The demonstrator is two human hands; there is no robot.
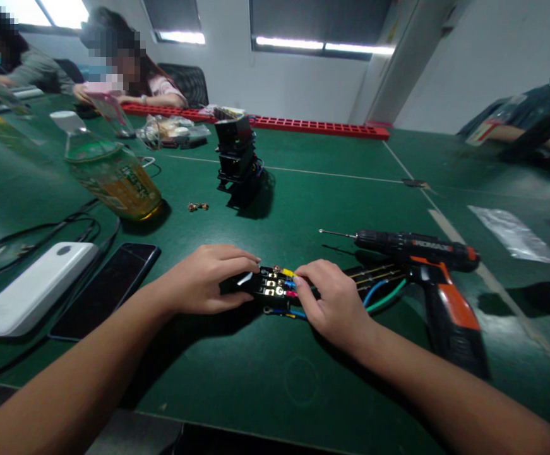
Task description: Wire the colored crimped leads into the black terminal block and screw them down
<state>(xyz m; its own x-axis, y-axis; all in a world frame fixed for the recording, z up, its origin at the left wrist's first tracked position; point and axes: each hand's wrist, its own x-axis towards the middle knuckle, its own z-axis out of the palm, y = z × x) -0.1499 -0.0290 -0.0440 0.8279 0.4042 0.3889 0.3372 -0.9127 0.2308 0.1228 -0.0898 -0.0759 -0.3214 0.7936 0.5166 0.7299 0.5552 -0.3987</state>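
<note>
My left hand (203, 279) is closed round the left end of a small black terminal block (270, 285) with brass-coloured screw terminals. At its right end, my right hand (332, 302) pinches a wire with a yellow sleeve (288, 273) at the block's upper terminal. Wires with blue and red sleeves run into the terminals below it. A loose blue wire with a ring lug (269, 310) lies along the near side of the block. More wires, including a green wire (388, 297), come out to the right, past my fingers.
An orange and black cordless drill (452, 297) lies right, its bit pointing left. Small brass screws (197, 206) and a stack of black parts (235, 151) are beyond my hands. Left are a drink bottle (113, 177), phone (107, 291) and white power bank (35, 287). Other people sit across the table.
</note>
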